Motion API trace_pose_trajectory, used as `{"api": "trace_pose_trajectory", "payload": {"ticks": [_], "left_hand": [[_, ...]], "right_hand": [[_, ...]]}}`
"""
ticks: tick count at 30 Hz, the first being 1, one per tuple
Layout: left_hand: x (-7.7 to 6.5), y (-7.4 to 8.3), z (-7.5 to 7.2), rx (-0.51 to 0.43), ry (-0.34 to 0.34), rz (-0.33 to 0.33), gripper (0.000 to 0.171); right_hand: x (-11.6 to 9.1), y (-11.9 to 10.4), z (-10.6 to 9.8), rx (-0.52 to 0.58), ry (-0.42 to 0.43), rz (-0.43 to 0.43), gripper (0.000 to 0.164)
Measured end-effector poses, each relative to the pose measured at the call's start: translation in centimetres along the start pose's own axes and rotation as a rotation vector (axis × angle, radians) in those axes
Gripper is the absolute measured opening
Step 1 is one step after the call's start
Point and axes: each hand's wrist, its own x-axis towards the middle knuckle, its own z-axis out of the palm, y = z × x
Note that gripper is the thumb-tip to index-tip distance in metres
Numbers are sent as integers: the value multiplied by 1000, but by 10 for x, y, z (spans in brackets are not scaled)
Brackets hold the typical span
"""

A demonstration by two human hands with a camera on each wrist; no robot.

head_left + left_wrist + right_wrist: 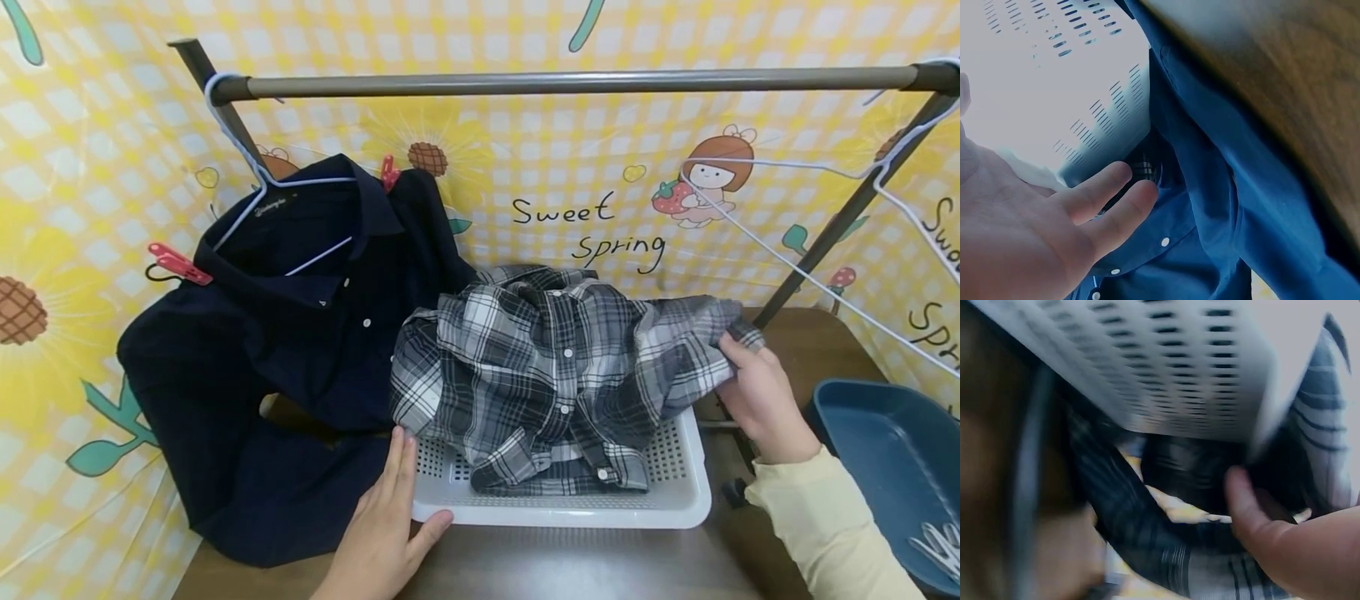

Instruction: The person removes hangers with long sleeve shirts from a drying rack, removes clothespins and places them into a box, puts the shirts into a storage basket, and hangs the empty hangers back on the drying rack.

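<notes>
The checked shirt (517, 367) lies in and over the basket (525, 512) between both hands. The right hand (765, 400) grips its cloth; the left hand (382, 508), fingers straight, only touches the basket, so a strong pull could perhaps shift it.

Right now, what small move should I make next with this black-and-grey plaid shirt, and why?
I'd probably grip the left side of the black-and-grey plaid shirt with your left hand: your right hand pinches only its right end, the cloth lies bunched, and your left holds nothing, beside the white perforated plastic basket.
</notes>
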Motion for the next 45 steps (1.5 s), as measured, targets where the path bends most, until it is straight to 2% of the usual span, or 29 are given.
{"api": "trace_pose_trajectory", "payload": {"ticks": [5,8,11,13,16,20,24,26,28,30,33,35,37,40,42,45], "left_hand": [[0,1,-1,-8,0,-4,91],[0,1,-1,-12,-1,-8,91],[0,1,-1,-13,-9,-17,91],[0,2,-1,-13,-16,-24,91],[0,2,-1,-16,-27,-31,91],[1,2,-1,-9,-30,-29,91],[1,2,-1,-5,-27,-26,92],[1,3,-1,-5,-27,-26,92],[1,3,-1,-9,-26,-27,92],[1,3,0,-10,-28,-30,92],[1,3,1,-15,-28,-33,92],[1,2,1,-17,-28,-33,92],[2,2,1,-17,-24,-33,92],[2,2,1,-15,-20,-36,92],[2,2,1,-16,-21,-39,92],[2,2,0,-18,-30,-45,92]], "right_hand": [[-8,-25,32,-609,58,-177,49],[-13,-36,56,-954,26,-307,43],[-13,-43,78,-1146,-76,-539,31],[-11,-46,92,-1236,-138,-708,23],[-9,-51,113,-1392,-194,-916,31],[-14,-52,143,-1647,-259,-987,46],[-21,-36,176,-1858,-387,-943,43],[-25,-22,189,-1921,-487,-873,52],[-31,-7,199,-1948,-620,-734,68],[-38,4,206,-1945,-773,-548,78],[-46,10,211,-1857,-957,-326,74],[-47,8,211,-1754,-1018,-289,64],[-40,2,207,-1650,-1003,-361,56],[-21,-9,195,-1554,-858,-522,47],[-5,-16,183,-1551,-724,-599,44],[15,-23,162,-1617,-554,-599,51]]}}
